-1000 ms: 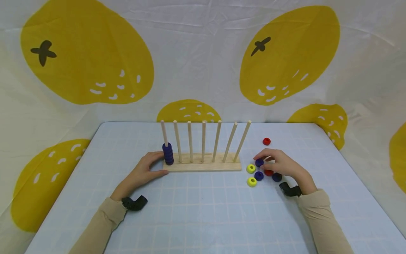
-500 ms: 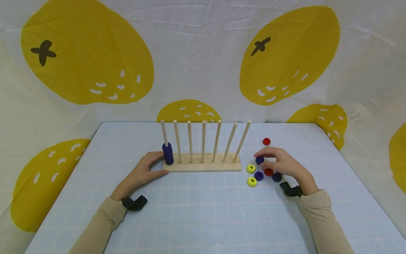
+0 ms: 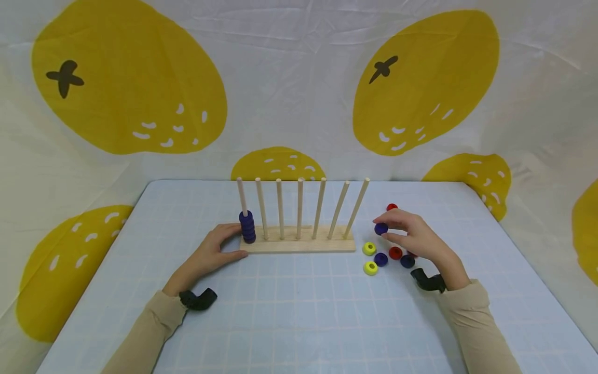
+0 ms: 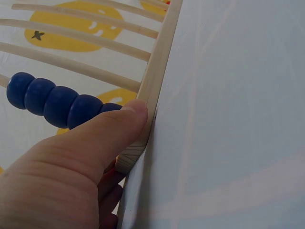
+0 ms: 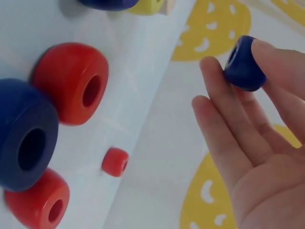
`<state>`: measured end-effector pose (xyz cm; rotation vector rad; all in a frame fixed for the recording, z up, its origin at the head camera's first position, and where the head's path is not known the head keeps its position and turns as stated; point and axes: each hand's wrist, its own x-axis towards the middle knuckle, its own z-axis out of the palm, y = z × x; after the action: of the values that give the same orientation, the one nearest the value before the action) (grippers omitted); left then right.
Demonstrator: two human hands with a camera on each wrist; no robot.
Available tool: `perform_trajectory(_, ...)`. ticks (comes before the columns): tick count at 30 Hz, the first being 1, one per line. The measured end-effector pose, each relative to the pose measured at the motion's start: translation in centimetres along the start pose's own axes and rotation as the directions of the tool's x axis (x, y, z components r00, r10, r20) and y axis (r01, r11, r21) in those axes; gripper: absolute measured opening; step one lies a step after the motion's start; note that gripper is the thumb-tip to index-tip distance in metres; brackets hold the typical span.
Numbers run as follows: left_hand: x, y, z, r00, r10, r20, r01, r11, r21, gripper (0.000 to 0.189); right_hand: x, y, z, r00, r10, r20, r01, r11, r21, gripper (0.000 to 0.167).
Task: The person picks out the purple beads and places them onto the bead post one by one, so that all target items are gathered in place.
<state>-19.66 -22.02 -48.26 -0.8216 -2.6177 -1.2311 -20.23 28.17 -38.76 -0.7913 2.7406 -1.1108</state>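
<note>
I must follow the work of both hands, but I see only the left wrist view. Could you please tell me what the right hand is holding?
Observer: The right hand pinches a blue bead.
Operator: Thank you. And what lies nearest to the far end of the wooden rack, please?
Observer: A yellow bead, close to that end but not touching it.
Operator: I understand. How many pegs has this rack in total?
Observer: In the head view, I count seven pegs.

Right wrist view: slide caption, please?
Right hand pinches a blue bead, with three red beads lying on the table.
</note>
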Motion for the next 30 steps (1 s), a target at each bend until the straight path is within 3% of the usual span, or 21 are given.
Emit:
perform_trajectory(10, 0.0, 0.1, 0.1, 1.0, -0.006, -0.002, 0.006, 1.0, 0.0, 0.061, 0.1, -1.1, 0.2, 0.987, -0.117, -0.107, 0.116, 0.993, -0.016, 0.036)
perform_trajectory(18, 0.0, 0.1, 0.1, 1.0, -0.018, 0.0, 0.018, 1.0, 0.002, 0.061, 0.0, -2.5, 0.4, 0.965, -0.165, -0.202, 0.182, 0.981, 0.069, 0.039)
perform_trajectory(30, 0.0, 0.0, 0.1, 1.0, -0.003, -0.007, 0.003, 1.0, -0.014, 0.061, 0.1, -4.0, 0.9, 0.947, -0.141, -0.29, 0.205, 0.957, 0.204, 0.037)
